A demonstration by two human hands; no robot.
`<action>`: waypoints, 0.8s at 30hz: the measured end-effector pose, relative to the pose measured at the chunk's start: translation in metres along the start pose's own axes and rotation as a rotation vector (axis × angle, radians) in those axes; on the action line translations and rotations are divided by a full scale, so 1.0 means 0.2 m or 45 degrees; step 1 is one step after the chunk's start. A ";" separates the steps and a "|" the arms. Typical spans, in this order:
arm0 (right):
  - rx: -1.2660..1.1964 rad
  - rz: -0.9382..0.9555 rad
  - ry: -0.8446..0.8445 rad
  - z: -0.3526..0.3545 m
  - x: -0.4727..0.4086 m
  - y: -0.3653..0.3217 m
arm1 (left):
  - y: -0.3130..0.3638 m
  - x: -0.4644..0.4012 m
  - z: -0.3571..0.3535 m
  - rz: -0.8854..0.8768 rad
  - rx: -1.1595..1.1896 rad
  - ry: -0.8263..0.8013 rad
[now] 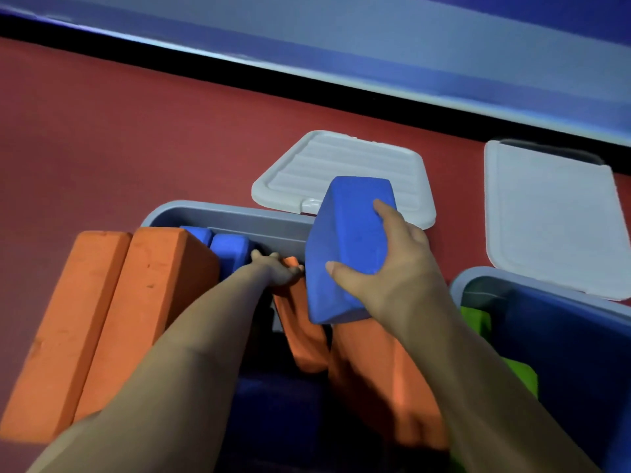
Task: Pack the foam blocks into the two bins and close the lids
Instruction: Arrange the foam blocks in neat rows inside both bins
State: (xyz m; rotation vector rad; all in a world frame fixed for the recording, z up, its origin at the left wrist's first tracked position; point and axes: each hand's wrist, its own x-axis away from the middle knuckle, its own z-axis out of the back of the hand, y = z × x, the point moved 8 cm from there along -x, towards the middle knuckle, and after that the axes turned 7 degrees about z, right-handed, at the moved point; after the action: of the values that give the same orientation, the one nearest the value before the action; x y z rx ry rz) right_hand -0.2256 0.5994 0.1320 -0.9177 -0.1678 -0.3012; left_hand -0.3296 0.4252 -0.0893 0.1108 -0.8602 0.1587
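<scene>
Blue foam block (348, 247) is gripped in your right hand (392, 268) above the left bin (232, 213)'s far rim; your left hand (276, 271) reaches inside, grip unclear. No readable writing.

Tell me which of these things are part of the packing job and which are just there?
Part of the job: blue foam block in the right hand; left hand in the left bin; orange blocks; right bin; two white lids.

Just there: red floor.
</scene>
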 end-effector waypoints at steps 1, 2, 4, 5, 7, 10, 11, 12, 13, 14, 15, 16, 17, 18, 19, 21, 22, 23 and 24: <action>0.009 -0.001 -0.002 0.00 0.01 0.00 | 0.00 -0.02 -0.01 0.026 -0.004 -0.029; 0.021 -0.001 -0.010 0.00 0.01 -0.01 | 0.01 -0.04 -0.02 0.031 0.017 -0.030; 0.051 0.009 -0.029 0.00 0.03 -0.03 | 0.01 -0.01 0.00 0.080 0.116 0.026; 0.062 0.019 -0.029 0.00 0.04 -0.04 | 0.01 -0.03 -0.01 0.094 0.212 0.055; 0.079 0.038 -0.019 0.00 0.05 -0.05 | 0.01 -0.01 0.01 0.100 0.280 0.109; 0.096 0.047 -0.005 0.01 0.08 -0.05 | -0.01 0.00 0.02 0.138 0.365 0.145; 0.098 0.048 0.002 0.02 0.09 -0.05 | -0.01 0.00 0.02 0.162 0.407 0.144; 0.099 0.047 0.013 0.02 0.09 -0.05 | -0.01 0.01 0.02 0.183 0.450 0.146; 0.100 0.048 0.027 0.03 0.10 -0.04 | -0.01 0.01 0.01 0.194 0.498 0.153; 0.104 0.048 0.039 0.04 0.10 -0.04 | -0.01 0.02 0.02 0.203 0.511 0.159; 0.113 0.041 0.045 0.05 0.10 -0.04 | -0.01 0.02 0.02 0.211 0.526 0.157; 0.125 0.024 0.045 0.05 0.10 -0.03 | -0.01 0.02 0.02 0.217 0.515 0.148; 0.138 0.003 0.044 0.05 0.10 -0.02 | -0.02 0.02 0.02 0.225 0.514 0.134; 0.153 -0.013 0.043 0.06 0.10 -0.02 | -0.03 0.03 0.02 0.235 0.493 0.112; 0.171 -0.021 0.043 0.06 0.11 -0.01 | -0.04 0.05 0.03 0.242 0.480 0.090; 0.201 -0.023 0.044 0.05 0.11 -0.02 | -0.05 0.08 0.05 0.241 0.436 0.050; 0.207 -0.025 0.047 0.05 0.11 -0.02 | -0.05 0.10 0.05 0.241 0.416 0.029; 0.211 -0.027 0.053 0.05 0.11 -0.02 | -0.06 0.12 0.06 0.244 0.403 0.017; 0.213 -0.031 0.058 0.05 0.11 -0.02 | -0.06 0.15 0.07 0.245 0.390 0.010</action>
State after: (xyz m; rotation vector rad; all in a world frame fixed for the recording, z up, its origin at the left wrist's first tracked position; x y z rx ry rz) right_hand -0.2069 0.6005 0.1466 -0.7430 -0.1596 -0.3251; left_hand -0.3184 0.4136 -0.0568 0.3138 -0.8338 0.4708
